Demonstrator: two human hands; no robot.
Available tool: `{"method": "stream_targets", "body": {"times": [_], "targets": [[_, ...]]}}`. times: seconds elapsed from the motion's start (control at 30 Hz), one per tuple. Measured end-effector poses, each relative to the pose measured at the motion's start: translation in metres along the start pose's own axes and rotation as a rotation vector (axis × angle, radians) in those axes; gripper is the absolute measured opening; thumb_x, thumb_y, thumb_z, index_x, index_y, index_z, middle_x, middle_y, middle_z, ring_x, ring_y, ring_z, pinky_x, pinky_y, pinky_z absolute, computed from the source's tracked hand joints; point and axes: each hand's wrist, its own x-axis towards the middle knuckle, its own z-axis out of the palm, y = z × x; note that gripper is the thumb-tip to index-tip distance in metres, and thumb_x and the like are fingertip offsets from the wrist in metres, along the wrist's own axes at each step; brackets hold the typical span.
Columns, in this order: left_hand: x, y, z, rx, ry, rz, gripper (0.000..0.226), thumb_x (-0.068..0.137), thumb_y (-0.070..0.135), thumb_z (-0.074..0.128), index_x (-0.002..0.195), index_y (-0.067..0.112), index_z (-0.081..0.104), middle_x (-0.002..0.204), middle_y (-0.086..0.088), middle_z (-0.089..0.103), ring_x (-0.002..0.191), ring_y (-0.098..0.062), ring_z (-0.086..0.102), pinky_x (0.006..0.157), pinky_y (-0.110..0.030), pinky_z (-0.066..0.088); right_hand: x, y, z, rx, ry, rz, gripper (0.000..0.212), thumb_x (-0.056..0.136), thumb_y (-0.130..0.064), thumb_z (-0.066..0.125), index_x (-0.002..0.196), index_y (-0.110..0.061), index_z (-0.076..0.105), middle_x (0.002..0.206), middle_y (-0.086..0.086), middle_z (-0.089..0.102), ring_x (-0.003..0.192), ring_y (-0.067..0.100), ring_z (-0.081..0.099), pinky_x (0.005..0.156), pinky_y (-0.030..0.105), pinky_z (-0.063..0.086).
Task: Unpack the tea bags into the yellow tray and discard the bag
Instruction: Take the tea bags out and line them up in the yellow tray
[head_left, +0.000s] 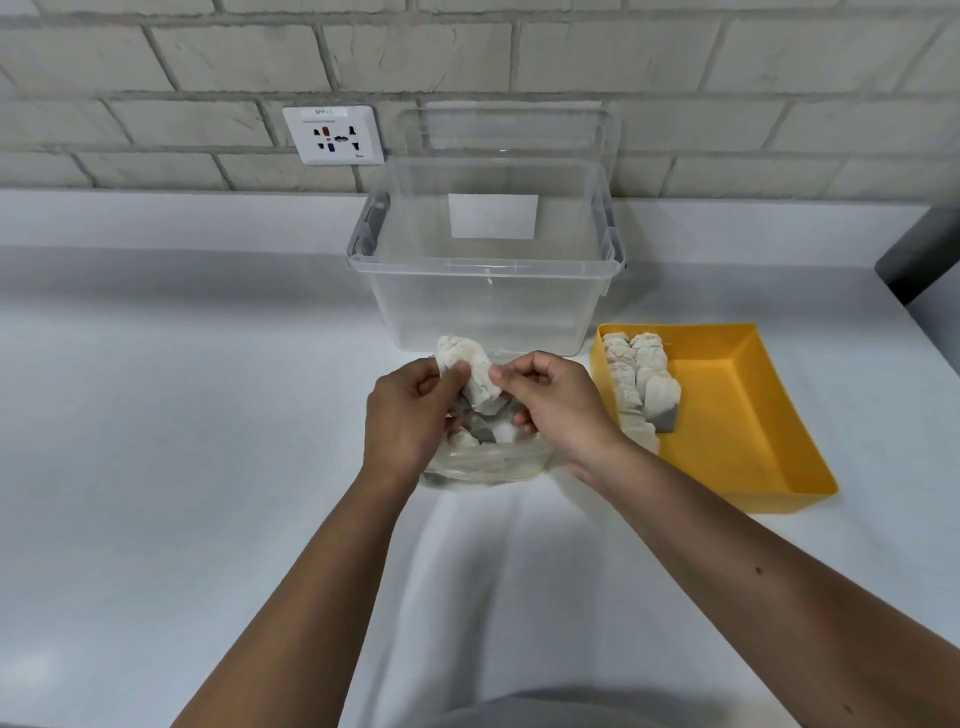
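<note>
Over a white countertop (182, 415), a person's left hand (410, 415) and right hand (556, 410) both pinch 1 white stack of paper tea bags (470, 371), held just above a crumpled clear plastic bag (488, 462) containing more. At right, a yellow rectangular plastic tray (737, 415) holds rows of tea bags (636, 374) along its left wall. A clear plastic storage bin (488, 291) stands behind.

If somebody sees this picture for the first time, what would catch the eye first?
First, the left hand and right hand at the centre, both pinching a clump of tea bags above a clear plastic bag. Next, the yellow tray to the right, with a row of tea bags along its left side. Behind them stands a large clear box.
</note>
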Motion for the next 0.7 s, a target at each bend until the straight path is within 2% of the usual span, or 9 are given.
{"method": "stream_targets", "body": {"times": [0.07, 0.13, 0.2, 0.27, 0.37, 0.43, 0.53, 0.63, 0.7], "targets": [[0.006, -0.002, -0.009, 0.018, 0.051, 0.017, 0.026, 0.091, 0.027, 0.07, 0.075, 0.006, 0.069, 0.059, -0.006, 0.057, 0.063, -0.026, 0.063, 0.069, -0.041, 0.063, 0.009, 0.006, -0.001, -0.12, -0.017, -0.028, 0.009, 0.09, -0.022, 0.067, 0.088, -0.014, 0.068, 0.072, -0.003, 0.066, 0.052, 0.011, 0.056, 0.057, 0.035, 0.052], [0.012, -0.005, -0.016, 0.028, 0.08, 0.015, 0.029, 0.091, 0.026, 0.069, 0.076, 0.002, 0.066, 0.058, -0.002, 0.049, 0.064, -0.019, 0.056, 0.066, -0.037, 0.062, 0.017, 0.014, -0.001, -0.337, -0.089, -0.055, 0.007, 0.091, -0.016, 0.064, 0.088, -0.018, 0.07, 0.071, -0.005, 0.065, 0.058, 0.011, 0.06, 0.068, 0.035, 0.056], [0.015, -0.008, -0.02, 0.055, 0.087, 0.022, 0.033, 0.09, 0.028, 0.069, 0.08, -0.003, 0.064, 0.062, -0.007, 0.046, 0.065, -0.02, 0.053, 0.065, -0.035, 0.062, 0.021, 0.021, 0.002, -0.612, -0.198, -0.07, 0.011, 0.088, -0.016, 0.066, 0.096, -0.017, 0.073, 0.083, -0.004, 0.068, 0.076, 0.014, 0.064, 0.079, 0.028, 0.052], [0.016, -0.009, -0.02, 0.062, 0.081, 0.024, 0.035, 0.09, 0.028, 0.068, 0.083, -0.006, 0.063, 0.067, -0.012, 0.045, 0.066, -0.021, 0.052, 0.064, -0.034, 0.061, 0.023, 0.026, 0.009, -0.786, -0.235, -0.092, 0.019, 0.084, -0.023, 0.073, 0.101, -0.016, 0.074, 0.099, -0.001, 0.072, 0.094, 0.017, 0.065, 0.086, 0.029, 0.051], [0.014, -0.01, -0.018, 0.078, 0.068, 0.019, 0.032, 0.091, 0.026, 0.068, 0.082, -0.004, 0.064, 0.067, -0.011, 0.048, 0.066, -0.019, 0.053, 0.065, -0.034, 0.061, 0.022, 0.029, 0.017, -0.872, -0.233, -0.118, 0.018, 0.082, -0.028, 0.076, 0.097, -0.018, 0.074, 0.101, -0.001, 0.071, 0.097, 0.017, 0.063, 0.083, 0.029, 0.05], [0.014, -0.011, -0.018, 0.081, 0.066, 0.015, 0.029, 0.091, 0.026, 0.068, 0.08, -0.001, 0.065, 0.064, -0.007, 0.049, 0.065, -0.017, 0.054, 0.065, -0.033, 0.061, 0.022, 0.027, 0.014, -0.868, -0.249, -0.126, 0.006, 0.082, -0.024, 0.076, 0.084, -0.02, 0.073, 0.085, -0.007, 0.068, 0.088, 0.014, 0.062, 0.078, 0.027, 0.05], [0.016, -0.012, -0.021, 0.077, 0.075, 0.02, 0.031, 0.091, 0.027, 0.067, 0.084, -0.004, 0.066, 0.068, -0.011, 0.051, 0.066, -0.018, 0.054, 0.06, -0.028, 0.058, 0.021, 0.017, 0.0, -0.807, -0.219, -0.159, 0.018, 0.079, -0.017, 0.077, 0.065, -0.023, 0.067, 0.064, -0.018, 0.058, 0.07, 0.004, 0.057, 0.07, 0.024, 0.045], [0.017, -0.012, -0.021, 0.076, 0.081, 0.015, 0.031, 0.091, 0.027, 0.067, 0.087, -0.004, 0.066, 0.071, -0.013, 0.052, 0.067, -0.019, 0.056, 0.059, -0.025, 0.057, 0.024, 0.012, -0.009, -0.781, -0.17, -0.193, 0.008, 0.078, -0.021, 0.078, 0.073, -0.018, 0.073, 0.072, -0.011, 0.065, 0.075, 0.007, 0.06, 0.073, 0.026, 0.047], [0.016, -0.01, -0.018, 0.081, 0.075, 0.004, 0.025, 0.091, 0.026, 0.067, 0.086, 0.001, 0.07, 0.07, -0.01, 0.058, 0.067, -0.019, 0.059, 0.062, -0.028, 0.059, 0.023, 0.015, 0.0, -0.859, -0.236, -0.17, 0.013, 0.078, -0.031, 0.078, 0.081, -0.019, 0.074, 0.082, -0.007, 0.069, 0.082, 0.012, 0.062, 0.076, 0.029, 0.051]]}}
